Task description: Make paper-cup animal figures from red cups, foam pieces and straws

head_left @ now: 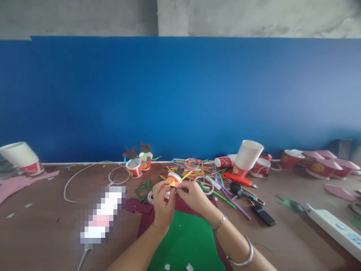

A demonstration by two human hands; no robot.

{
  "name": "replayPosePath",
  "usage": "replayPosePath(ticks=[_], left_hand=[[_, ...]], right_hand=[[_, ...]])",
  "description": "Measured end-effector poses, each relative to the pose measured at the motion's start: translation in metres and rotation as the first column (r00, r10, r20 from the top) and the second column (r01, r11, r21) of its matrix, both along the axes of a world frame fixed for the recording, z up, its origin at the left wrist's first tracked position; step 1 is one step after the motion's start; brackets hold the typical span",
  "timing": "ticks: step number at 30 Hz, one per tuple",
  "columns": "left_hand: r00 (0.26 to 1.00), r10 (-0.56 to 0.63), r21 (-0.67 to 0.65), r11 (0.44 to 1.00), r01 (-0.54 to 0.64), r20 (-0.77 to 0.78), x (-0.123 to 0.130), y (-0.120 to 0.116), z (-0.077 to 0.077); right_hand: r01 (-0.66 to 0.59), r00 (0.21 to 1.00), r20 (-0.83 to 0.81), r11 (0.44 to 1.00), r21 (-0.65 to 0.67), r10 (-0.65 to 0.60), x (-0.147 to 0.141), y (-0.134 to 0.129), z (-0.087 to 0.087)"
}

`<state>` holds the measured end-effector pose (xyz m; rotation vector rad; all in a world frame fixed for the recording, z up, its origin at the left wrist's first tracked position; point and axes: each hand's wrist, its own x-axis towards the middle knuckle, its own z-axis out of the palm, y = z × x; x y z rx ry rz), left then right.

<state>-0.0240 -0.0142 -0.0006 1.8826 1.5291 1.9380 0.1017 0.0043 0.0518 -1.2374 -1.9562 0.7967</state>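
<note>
As viewed from the head camera, a small red-and-yellow paper cup (172,180) is found above the middle of the counter (42,195), pinched between the fingers of both hands. The left hand (163,201) and right hand (191,197) are closed narrowly on it, and a yellow strip (186,175) is held at its rim. A green felt sheet (183,241) and a maroon felt sheet (146,206) are laid beneath the hands.

Two upright printed cups (133,168) are noted beyond, with dark cut-out figures (130,153) rising behind them. A loose heap of coloured strips and rings (191,167) lies just beyond the hands. A large white paper cup (248,158) is tilted on a red-printed cup to the right. Short red cups with pink pieces (324,167) are ranged farther right. A red-handled utility knife (238,179) and a black phone (263,215) are also present.
</note>
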Motion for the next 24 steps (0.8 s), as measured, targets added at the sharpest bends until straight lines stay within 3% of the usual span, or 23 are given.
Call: replayPosePath(ticks=[17, 24], left_hand=[[0.998, -0.008, 0.009, 1.0, 0.009, -0.058, 0.0003, -0.0025, 0.0029], [0.998, -0.002, 0.022, 1.0, 0.004, -0.062, -0.001, -0.0006, -0.0002]], right_hand=[[0.052, 0.999, -0.006, 0.997, -0.051, -0.052, 0.0011, 0.0, 0.0025], [-0.104, 0.995, -0.012, 0.993, -0.056, 0.104, 0.0077, 0.0025, 0.0077]])
